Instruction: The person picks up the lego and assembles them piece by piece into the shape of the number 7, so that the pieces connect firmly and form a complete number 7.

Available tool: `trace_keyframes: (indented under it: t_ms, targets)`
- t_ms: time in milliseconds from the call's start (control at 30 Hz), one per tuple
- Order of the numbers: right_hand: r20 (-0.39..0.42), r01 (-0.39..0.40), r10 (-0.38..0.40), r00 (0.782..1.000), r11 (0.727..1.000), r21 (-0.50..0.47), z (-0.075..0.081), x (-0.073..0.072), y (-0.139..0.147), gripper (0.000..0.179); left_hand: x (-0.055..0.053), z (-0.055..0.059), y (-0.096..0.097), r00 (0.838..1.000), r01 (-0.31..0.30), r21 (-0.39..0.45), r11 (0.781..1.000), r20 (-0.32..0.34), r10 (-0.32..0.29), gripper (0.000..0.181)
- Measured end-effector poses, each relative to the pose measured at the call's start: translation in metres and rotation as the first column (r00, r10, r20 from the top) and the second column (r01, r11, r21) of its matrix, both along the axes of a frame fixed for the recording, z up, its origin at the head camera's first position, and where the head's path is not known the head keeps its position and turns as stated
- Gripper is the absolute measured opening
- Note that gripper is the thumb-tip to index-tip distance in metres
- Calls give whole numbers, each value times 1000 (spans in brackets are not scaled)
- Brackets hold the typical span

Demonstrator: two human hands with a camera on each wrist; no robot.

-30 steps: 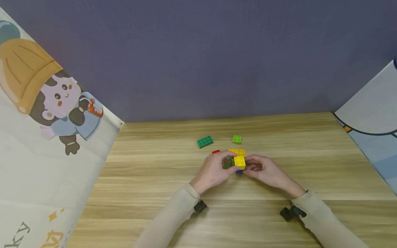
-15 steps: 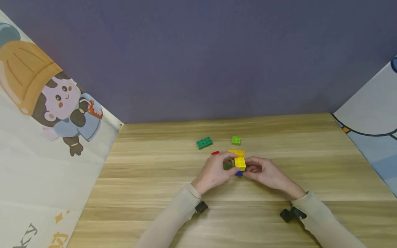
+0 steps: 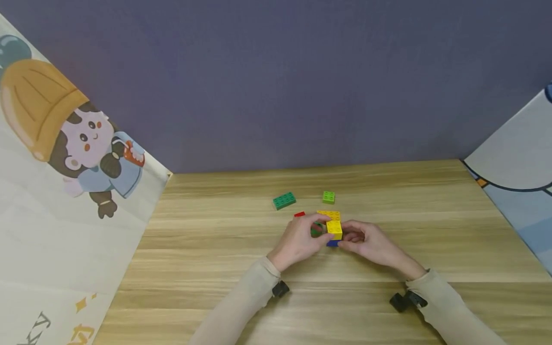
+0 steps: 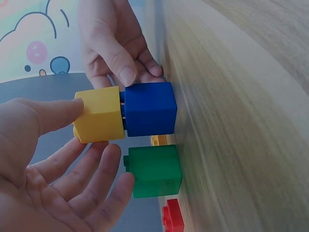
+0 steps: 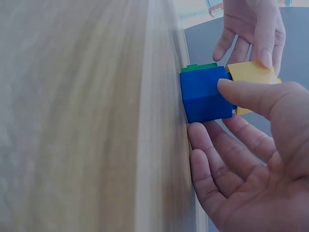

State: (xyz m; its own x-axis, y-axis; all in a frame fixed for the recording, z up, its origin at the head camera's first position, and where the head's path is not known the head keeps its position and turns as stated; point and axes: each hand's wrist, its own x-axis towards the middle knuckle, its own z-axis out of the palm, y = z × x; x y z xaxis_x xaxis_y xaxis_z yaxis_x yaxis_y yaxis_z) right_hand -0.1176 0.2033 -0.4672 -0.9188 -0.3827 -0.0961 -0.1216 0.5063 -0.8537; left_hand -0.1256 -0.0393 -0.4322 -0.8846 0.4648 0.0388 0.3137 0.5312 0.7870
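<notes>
A square yellow brick (image 3: 334, 230) sits over a blue brick (image 3: 333, 243) that stands on the table. In the left wrist view, blue studs show in a narrow gap between the two. My left hand (image 3: 299, 239) pinches the yellow brick between thumb and fingers. From the right, my right hand (image 3: 371, 241) grips the blue brick, its thumb on the near side in the right wrist view. Just left of this pair stands a green brick (image 4: 157, 171), partly hidden behind my left hand in the head view.
Behind the hands lies a longer yellow brick (image 3: 329, 214), and a red brick (image 3: 299, 214) peeks out past the left hand. Farther back on the wooden table (image 3: 207, 268) are a dark green brick (image 3: 284, 201) and a lime brick (image 3: 328, 197). A dark panel (image 3: 302, 86) borders the table's far edge.
Both hands keep their hold and barely move. The whole scene sits slightly lower in the head view than a second ago.
</notes>
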Motion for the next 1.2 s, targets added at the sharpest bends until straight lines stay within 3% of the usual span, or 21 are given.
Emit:
trace_keyframes:
  t_ms: [633, 967, 1200]
  targets:
    - [-36, -13, 13, 999, 1000, -14, 1, 0, 0, 45, -3, 2, 1, 999, 27, -53, 998, -21, -28, 41]
    - [-11, -12, 12, 1000, 1000, -9, 2, 0, -1, 47, -4, -4, 7, 998, 46, -129, 991, 54, -39, 52]
    - [1, -25, 25, 1000, 999, -25, 1, 0, -1, 46, -5, -5, 10, 999, 36, -150, 988, 37, -30, 52]
